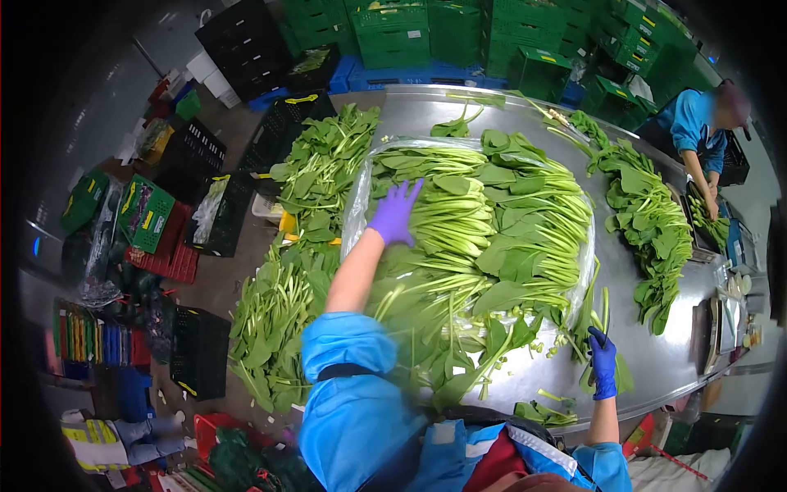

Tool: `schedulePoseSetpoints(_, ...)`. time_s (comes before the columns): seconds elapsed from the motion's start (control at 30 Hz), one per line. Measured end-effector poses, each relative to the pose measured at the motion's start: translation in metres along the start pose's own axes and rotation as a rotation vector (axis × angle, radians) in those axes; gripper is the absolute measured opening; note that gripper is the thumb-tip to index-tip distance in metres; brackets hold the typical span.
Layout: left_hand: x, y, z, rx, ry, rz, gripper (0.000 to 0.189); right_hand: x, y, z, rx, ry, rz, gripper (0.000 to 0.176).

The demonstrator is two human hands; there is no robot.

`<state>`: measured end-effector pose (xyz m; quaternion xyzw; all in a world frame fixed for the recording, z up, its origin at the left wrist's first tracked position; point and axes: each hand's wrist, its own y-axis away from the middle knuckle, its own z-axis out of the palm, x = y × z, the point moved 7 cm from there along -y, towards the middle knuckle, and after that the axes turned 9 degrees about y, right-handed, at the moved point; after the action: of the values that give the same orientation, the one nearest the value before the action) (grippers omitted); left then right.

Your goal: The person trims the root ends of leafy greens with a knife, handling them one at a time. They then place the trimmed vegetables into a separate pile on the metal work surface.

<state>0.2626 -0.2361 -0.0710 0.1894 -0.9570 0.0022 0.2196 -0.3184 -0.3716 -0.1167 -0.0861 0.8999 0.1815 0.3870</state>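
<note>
My left hand [397, 215], in a purple glove, lies with fingers spread on the left side of a broad pile of leafy greens [451, 209] with pale green stalks. The pile rests on clear plastic wrap [354, 215] on a steel table. Nearer my body, the leaves under my left forearm are blurred. My right hand [602, 365], in a blue-purple glove, is closed near the table's front edge. Stalks [605, 307] show above it and a leaf [625, 375] beside it, so it appears to grip a leafy green. Its fingers are partly hidden.
More greens lie heaped to the left [275, 328] and along the table's right side [648, 221]. A co-worker [697, 123] in blue handles greens at the far right. Green crates [393, 37] stack at the back; a black crate [199, 353] stands on the floor left.
</note>
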Motion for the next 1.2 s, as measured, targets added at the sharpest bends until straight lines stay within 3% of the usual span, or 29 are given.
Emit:
schedulePoseSetpoints(0.07, 0.004, 0.014, 0.000, -0.083, -0.179, 0.045, 0.142, 0.000, -0.006, 0.009, -0.032, -0.019, -0.063, 0.028)
schedulePoseSetpoints(0.1, 0.002, 0.015, 0.000, -0.087, -0.183, 0.045, 0.142, -0.026, 0.006, 0.011, -0.054, 0.024, 0.070, 0.028)
schedulePoseSetpoints(0.17, -0.001, 0.013, 0.000, -0.074, -0.311, 0.088, 0.140, -0.014, 0.003, 0.022, -0.048, 0.001, 0.023, 0.028)
schedulePoseSetpoints(0.27, -0.005, -0.014, -0.010, -0.046, -0.231, 0.055, 0.138, -0.013, 0.000, 0.026, -0.019, -0.004, -0.086, 0.028)
schedulePoseSetpoints(0.4, -0.002, -0.019, -0.020, -0.062, -0.090, 0.091, 0.137, -0.006, 0.008, 0.015, -0.029, 0.001, -0.024, 0.027)
schedulePoseSetpoints(0.5, -0.005, -0.009, -0.017, -0.026, -0.144, 0.089, 0.124, -0.003, 0.013, 0.013, -0.005, -0.005, 0.007, 0.026)
schedulePoseSetpoints(0.57, -0.011, -0.006, -0.009, 0.137, -0.216, 0.143, 0.103, 0.000, 0.015, 0.021, -0.014, -0.038, 0.028, 0.026)
schedulePoseSetpoints(0.6, -0.009, -0.003, -0.011, 0.133, -0.221, 0.143, 0.103, -0.002, 0.017, 0.023, -0.020, -0.058, 0.048, 0.026)
schedulePoseSetpoints(0.67, 0.001, 0.007, -0.014, 0.114, -0.285, 0.202, 0.082, -0.007, 0.019, 0.027, -0.074, -0.029, 0.075, 0.026)
schedulePoseSetpoints(0.87, 0.055, 0.102, -0.032, 0.259, -0.230, 0.400, 0.065, -0.019, 0.021, 0.043, -0.153, -0.037, -0.023, 0.030)
schedulePoseSetpoints(1.03, 0.092, 0.218, 0.027, 0.153, -0.233, 0.230, 0.086, -0.037, 0.031, 0.067, -0.247, -0.018, -0.037, 0.030)
schedulePoseSetpoints(1.1, 0.088, 0.251, 0.069, -0.003, -0.372, -0.086, 0.096, -0.046, 0.038, 0.082, -0.335, -0.073, -0.054, 0.031)
schedulePoseSetpoints(1.2, 0.115, 0.286, 0.075, 0.074, -0.311, -0.148, 0.097, -0.057, 0.045, 0.099, -0.398, -0.032, -0.131, 0.032)
